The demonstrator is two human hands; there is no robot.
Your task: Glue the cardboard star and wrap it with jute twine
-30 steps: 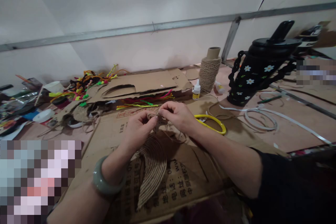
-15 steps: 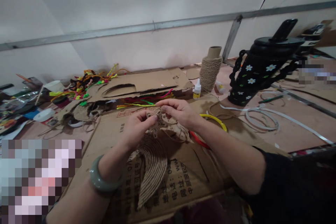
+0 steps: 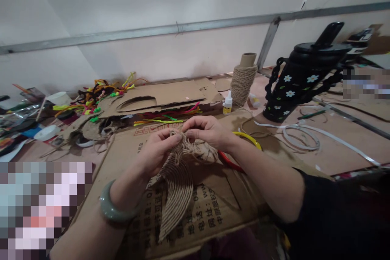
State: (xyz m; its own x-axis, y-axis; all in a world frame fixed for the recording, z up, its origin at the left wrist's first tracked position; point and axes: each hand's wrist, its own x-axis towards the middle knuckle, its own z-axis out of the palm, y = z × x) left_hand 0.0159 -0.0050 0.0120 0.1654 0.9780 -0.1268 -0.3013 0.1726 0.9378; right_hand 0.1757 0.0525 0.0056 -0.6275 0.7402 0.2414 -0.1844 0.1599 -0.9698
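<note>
A looped piece of brown jute twine [image 3: 177, 155] is pinched between both hands above the cardboard. My left hand [image 3: 160, 148], with a pale green bangle on the wrist, grips its left side between thumb and fingers. My right hand [image 3: 207, 132] holds the upper right side in a pinch; the fingertips partly cover the twine. Just below lies a curved, pointed shape covered in rows of twine [image 3: 178, 203], flat on the printed cardboard [image 3: 222, 227]. More twine and a pale piece [image 3: 207, 154] sit under my right hand.
A twine spool [image 3: 243, 83] and small glue bottle [image 3: 227, 103] stand behind my hands. To the right are a black flowered tumbler [image 3: 297, 83] and a coiled white strip [image 3: 301, 138]. Colourful pipe cleaners [image 3: 105, 89] and cut cardboard [image 3: 173, 91] lie behind, left of the spool.
Both hands keep their pinch on the twine piece, which has tilted and dropped slightly. My right fingers have shifted a little on it. The whole view has moved slightly.
</note>
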